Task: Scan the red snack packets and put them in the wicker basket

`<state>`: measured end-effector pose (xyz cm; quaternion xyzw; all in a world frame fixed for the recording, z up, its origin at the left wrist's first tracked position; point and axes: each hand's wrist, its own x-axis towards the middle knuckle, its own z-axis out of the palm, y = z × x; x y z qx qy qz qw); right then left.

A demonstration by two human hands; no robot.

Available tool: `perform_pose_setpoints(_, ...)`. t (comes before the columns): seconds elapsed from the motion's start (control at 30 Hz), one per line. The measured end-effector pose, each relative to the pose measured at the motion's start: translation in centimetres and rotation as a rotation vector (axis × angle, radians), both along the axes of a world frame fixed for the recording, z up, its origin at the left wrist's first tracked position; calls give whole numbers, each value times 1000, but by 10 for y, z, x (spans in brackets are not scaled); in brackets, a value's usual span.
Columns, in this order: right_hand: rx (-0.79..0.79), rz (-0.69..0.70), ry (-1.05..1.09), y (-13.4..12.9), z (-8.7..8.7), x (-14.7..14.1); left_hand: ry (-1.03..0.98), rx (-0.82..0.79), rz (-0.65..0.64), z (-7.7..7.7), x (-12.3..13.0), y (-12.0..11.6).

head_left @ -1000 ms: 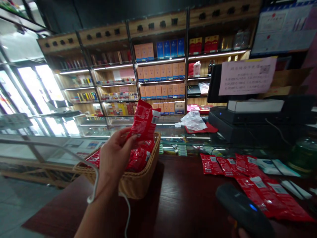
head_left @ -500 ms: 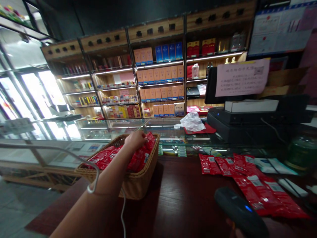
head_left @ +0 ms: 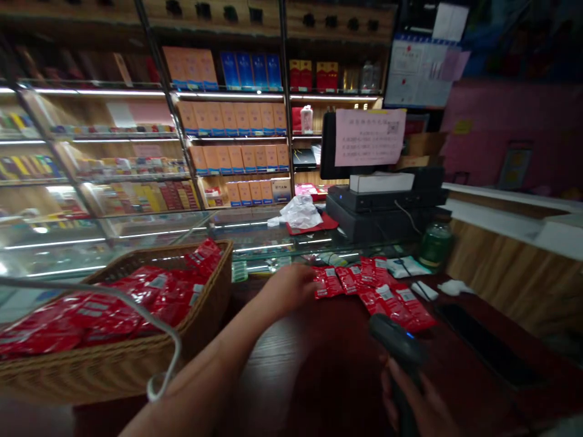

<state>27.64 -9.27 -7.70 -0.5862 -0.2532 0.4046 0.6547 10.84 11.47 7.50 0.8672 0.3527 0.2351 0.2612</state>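
Observation:
My left hand (head_left: 291, 290) reaches over the counter, slightly blurred. Its bent fingers are closed at the left edge of a red packet (head_left: 327, 283), the leftmost of several lying in a loose group. A dark handheld barcode scanner (head_left: 397, 340) with a small blue light is in my right hand (head_left: 416, 394), fingers wrapped round its handle. The scanner's head points toward the packets. Left of my forearm stands a wicker basket (head_left: 200, 321) filled with similar red packets (head_left: 132, 297). A white cable loop (head_left: 175, 346) crosses in front of the basket and my left forearm.
Behind the wooden counter (head_left: 291, 364) is a glass display case (head_left: 255, 227) with a crumpled white plastic bag (head_left: 300, 211). A monitor (head_left: 328, 145) bears a pink notice. A green jar (head_left: 436, 246) and a dark flat object (head_left: 487, 346) lie to the right.
My left hand has left the basket and moved right to the packets on the counter. A packet stays at the basket's far corner. The view has turned right; my right hand still holds the scanner.

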Motion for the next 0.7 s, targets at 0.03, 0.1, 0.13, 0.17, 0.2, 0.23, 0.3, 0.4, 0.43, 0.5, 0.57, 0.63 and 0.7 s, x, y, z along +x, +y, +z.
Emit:
perform_pose_setpoints(0.03,-10,-4,86,0,-2,4,0,-66,-31,-17,18,-1)
perform_pose_setpoints(0.1,37,-25,219,0,-7,11,-3,-227,-70,-50,55,-3)
perform_pose_setpoints(0.13,78,-43,245,0,-9,13,2,-317,-69,-65,74,-3)
perform_pose_setpoints(0.17,107,-60,259,0,-11,15,14,-412,-53,-78,91,-3)
perform_pose_setpoints(0.2,123,-70,264,0,-13,16,26,-506,-26,-90,108,-3)
perform_pose_setpoints(0.23,127,-74,264,0,-14,16,35,-594,4,-100,123,-3)
perform_pose_setpoints(0.3,117,-70,250,0,-15,16,26,-735,61,-115,148,-3)
perform_pose_setpoints(0.4,116,-70,244,0,-16,15,-70,-839,120,-130,167,-5)
perform_pose_setpoints(0.43,121,-72,250,0,-16,15,-118,-852,135,-134,168,-5)
perform_pose_setpoints(0.5,133,-73,260,0,-17,16,-231,-859,152,-139,162,-7)
perform_pose_setpoints(0.57,142,-72,256,-1,-17,17,-358,-848,147,-140,147,-8)
perform_pose_setpoints(0.63,132,-65,235,-2,-14,18,-488,-824,129,-137,124,-11)
perform_pose_setpoints(0.7,103,-42,205,-2,-5,18,-602,-806,106,-131,96,-16)
